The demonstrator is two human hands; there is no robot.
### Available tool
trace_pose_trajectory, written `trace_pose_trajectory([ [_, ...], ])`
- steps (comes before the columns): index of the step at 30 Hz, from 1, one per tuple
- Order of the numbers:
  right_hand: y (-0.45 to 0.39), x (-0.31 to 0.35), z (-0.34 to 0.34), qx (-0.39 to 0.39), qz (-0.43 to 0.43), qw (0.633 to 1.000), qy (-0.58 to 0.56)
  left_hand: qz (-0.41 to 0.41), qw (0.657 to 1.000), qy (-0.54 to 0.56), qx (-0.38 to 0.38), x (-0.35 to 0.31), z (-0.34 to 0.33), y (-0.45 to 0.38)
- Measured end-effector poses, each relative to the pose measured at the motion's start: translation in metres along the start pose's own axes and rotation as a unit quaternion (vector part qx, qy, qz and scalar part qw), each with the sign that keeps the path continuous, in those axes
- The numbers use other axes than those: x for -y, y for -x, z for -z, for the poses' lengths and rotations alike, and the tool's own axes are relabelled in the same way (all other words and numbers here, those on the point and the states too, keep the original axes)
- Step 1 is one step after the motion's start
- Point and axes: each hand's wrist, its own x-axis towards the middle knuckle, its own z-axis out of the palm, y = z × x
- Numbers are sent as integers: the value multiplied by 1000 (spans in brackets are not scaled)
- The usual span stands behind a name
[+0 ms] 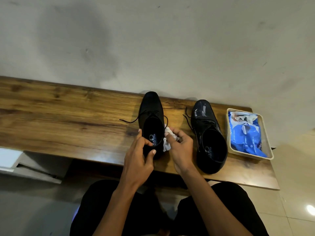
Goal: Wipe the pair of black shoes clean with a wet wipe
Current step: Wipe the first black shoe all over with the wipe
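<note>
1. The left hand grips the heel of the left shoe, thumb on the back, fingers curled over the collar.
2. The right hand pinches a crumpled white wipe against that shoe's right side.
3. This shoe runs lengthwise away from the hands, toe at the wall.
4. Right of the right hand, the second shoe lies nearly parallel, toe away, laces loose.
5. Farther right, a beige tray holds a blue wipes pack on the wooden bench.
</note>
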Motion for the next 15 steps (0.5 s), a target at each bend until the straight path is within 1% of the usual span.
trace_pose_trajectory([
  [2,-9,2,-1,0,9,1000,15,-1,1000,4,0,0,0,0],
  [5,-7,-9,1,-9,1,999,40,7,1000,10,4,1,1,-2],
  [9,19,-26,9,14,-37,998,47,5,1000,21,3,6,4,-3],
  [12,30,-13,14,40,-53,998,3,9,999,33,5,7,5,-4],
  [15,32,10,14,54,-39,997,-46,9,999,30,8,7,5,-6],
])
